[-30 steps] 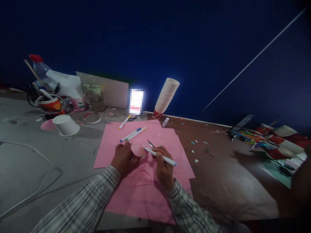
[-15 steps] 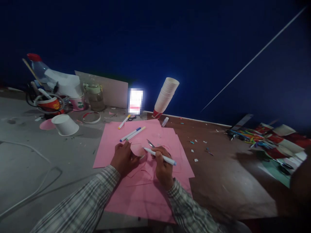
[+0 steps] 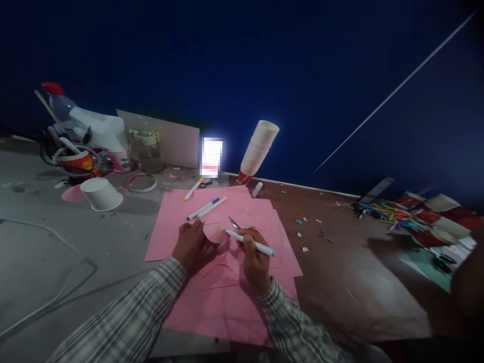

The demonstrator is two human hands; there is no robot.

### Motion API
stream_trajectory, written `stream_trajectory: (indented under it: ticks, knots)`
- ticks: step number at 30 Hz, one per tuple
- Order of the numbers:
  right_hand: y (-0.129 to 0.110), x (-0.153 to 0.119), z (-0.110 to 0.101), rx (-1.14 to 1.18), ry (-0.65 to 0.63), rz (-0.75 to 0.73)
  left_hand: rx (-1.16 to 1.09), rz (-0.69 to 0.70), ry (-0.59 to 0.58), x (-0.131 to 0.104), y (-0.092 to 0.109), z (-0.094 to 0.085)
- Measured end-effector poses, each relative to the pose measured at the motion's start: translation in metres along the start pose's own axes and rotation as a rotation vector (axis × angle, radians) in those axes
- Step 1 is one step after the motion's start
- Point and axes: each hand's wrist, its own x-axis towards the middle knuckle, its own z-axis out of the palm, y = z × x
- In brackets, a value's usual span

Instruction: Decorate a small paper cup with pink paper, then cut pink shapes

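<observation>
My left hand (image 3: 193,245) grips a small rounded pink paper piece (image 3: 214,233) by its lower left side, over the pink sheets (image 3: 230,322). In my right hand (image 3: 255,259) is a white marker (image 3: 260,247) with a pale blue end; its tip is at the right edge of the piece. Partly under my right hand lie scissors (image 3: 233,223), blades pointing up and left. Beyond my hands, a blue-capped marker (image 3: 203,209) and a yellow-green-ended marker (image 3: 212,207) lie side by side on the pink sheets, with a yellow-capped marker (image 3: 193,190) farther back.
A leaning stack of paper cups (image 3: 259,148) stands at the back beside a bright blurred screen (image 3: 212,157). On the left are an upturned white cup (image 3: 101,194), a glass jar (image 3: 146,151) and a tape ring (image 3: 141,183). Cups and scissors (image 3: 442,259) lie at the right.
The marker in my right hand has shifted very slightly to the right and up. My left hand and the pink piece have stayed almost still.
</observation>
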Motion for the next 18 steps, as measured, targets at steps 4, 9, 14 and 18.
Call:
stream_trajectory:
  ticks: [4, 9, 14, 18]
  knots:
    - [-0.0011, -0.0007, -0.0002, -0.03, -0.014, 0.001, 0.01, 0.002, 0.011, 0.0002, -0.0006, 0.0013]
    - [0.0003, -0.0014, -0.0001, -0.009, -0.014, 0.008, 0.004, -0.005, 0.004, 0.0003, -0.0006, 0.0011]
    - [0.0028, 0.0006, 0.0008, 0.046, 0.014, 0.043, 0.003, 0.0, 0.005, 0.0003, -0.0009, 0.0014]
    - [0.0021, 0.0031, 0.0019, 0.04, 0.013, 0.021, 0.004, -0.006, -0.001, 0.0, -0.0013, 0.0014]
